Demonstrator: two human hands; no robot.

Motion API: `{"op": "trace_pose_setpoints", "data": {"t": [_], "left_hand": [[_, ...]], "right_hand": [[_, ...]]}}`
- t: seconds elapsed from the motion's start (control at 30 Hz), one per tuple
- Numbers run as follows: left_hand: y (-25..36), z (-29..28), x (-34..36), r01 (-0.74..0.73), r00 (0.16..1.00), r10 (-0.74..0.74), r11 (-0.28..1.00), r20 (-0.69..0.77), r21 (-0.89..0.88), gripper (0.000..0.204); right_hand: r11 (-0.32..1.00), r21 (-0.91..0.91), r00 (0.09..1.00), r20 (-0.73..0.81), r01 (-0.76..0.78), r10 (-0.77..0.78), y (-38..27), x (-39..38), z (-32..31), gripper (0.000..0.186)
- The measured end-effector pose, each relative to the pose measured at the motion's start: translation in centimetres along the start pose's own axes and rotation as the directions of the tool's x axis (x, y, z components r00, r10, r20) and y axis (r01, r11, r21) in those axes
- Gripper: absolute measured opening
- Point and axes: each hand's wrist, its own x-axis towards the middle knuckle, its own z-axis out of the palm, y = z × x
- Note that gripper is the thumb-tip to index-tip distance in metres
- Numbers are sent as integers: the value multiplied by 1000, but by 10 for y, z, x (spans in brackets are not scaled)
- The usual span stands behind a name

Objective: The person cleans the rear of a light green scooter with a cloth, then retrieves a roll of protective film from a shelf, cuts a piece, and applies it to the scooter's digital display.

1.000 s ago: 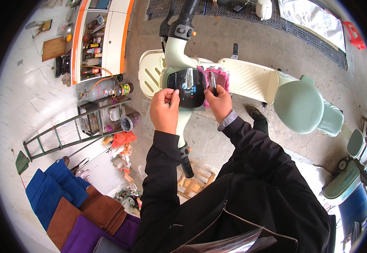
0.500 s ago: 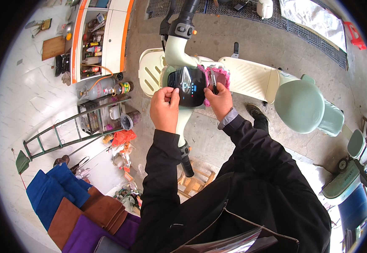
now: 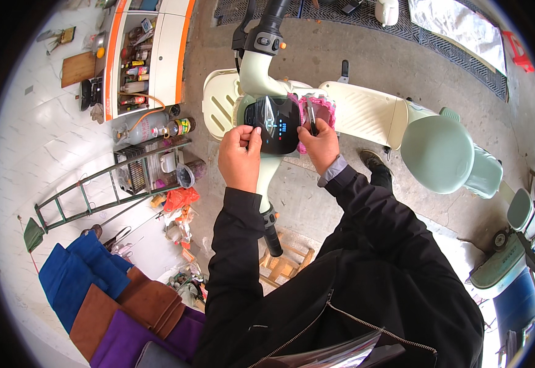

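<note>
A pale green electric scooter's black dashboard display (image 3: 272,140) lies under my hands, with lit blue figures and glossy reflections across it. At its left edge my left hand (image 3: 241,156) has thumb and forefinger pinched together; whatever is between them is too small to make out. My right hand (image 3: 321,146), just right of the display, is closed on a slim pen-like tool (image 3: 311,112), which points away from me. Beneath the tool is a compartment with a pink ruffled edge (image 3: 331,116). Handlebar grips (image 3: 272,18) extend to the far and near sides of the display.
The scooter's cream footboard (image 3: 365,113) and green seat (image 3: 436,153) stretch right. Left are an orange-edged cabinet (image 3: 168,55), a metal ladder (image 3: 86,197) and folded blue cloths (image 3: 74,276). A wooden stool (image 3: 287,265) stands below the near grip. Another scooter (image 3: 497,270) is at right.
Both hands stay almost where they were, the left still pinched at the display edge and the right still holding the tool. The lit marking in the middle of the display looks different.
</note>
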Motion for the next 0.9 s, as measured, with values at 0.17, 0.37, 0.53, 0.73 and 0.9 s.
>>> {"op": "trace_pose_setpoints", "data": {"t": [0.17, 0.37, 0.53, 0.73, 0.9], "left_hand": [[-1, 0, 0, 9, 1000, -9, 1000, 5, -18, 19], [-1, 0, 0, -3, 1000, 3, 1000, -7, -2, 19], [-3, 0, 0, -27, 1000, 27, 999, -10, 22, 20], [-1, 1, 0, 2, 1000, -2, 1000, -20, 6, 18], [2, -1, 0, 15, 1000, -15, 1000, -18, 18, 18]], "right_hand": [[998, 51, 1000, 7, -27, 27, 3, 2, 1, 17], [997, 79, 1000, 9, 0, 0, 7, 4, -1, 19], [996, 70, 998, 49, -46, 43, 9, 5, -9, 20], [988, -87, 988, 93, 131, -122, 3, 1, -25, 11], [723, -305, 783, 289, 620, -550, -14, -3, -37, 11]]}}
